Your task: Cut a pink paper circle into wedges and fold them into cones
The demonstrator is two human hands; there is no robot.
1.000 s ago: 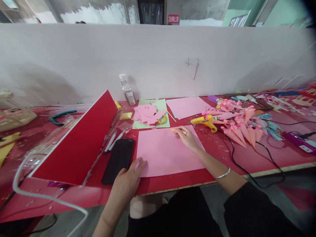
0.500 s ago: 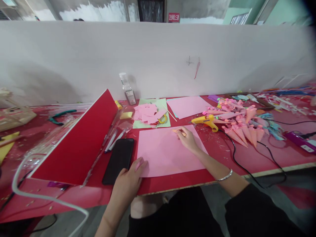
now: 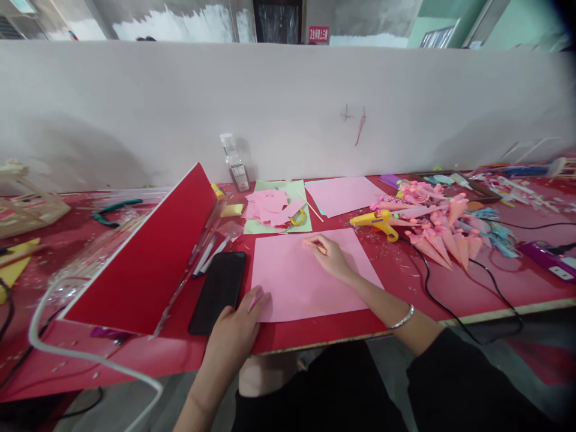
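Note:
A pink paper sheet (image 3: 301, 282) lies flat on the red table (image 3: 427, 288) in front of me. My left hand (image 3: 236, 336) presses on the sheet's near left corner, fingers spread, beside a black phone (image 3: 218, 291). My right hand (image 3: 330, 255) rests on the upper middle of the sheet and grips a short orange pencil (image 3: 312, 244), its tip touching the paper. A silver bracelet (image 3: 402, 318) is on my right wrist.
A tilted red board (image 3: 148, 264) stands left of the phone. Behind the sheet lie pink scraps on green paper (image 3: 274, 207), another pink sheet (image 3: 344, 195), a small bottle (image 3: 234, 162). A yellow glue gun (image 3: 375, 222) with black cord and pink paper cones (image 3: 441, 231) are at right.
My right hand with the pencil has slid left along the upper part of the pink sheet. My left hand stays on the near corner.

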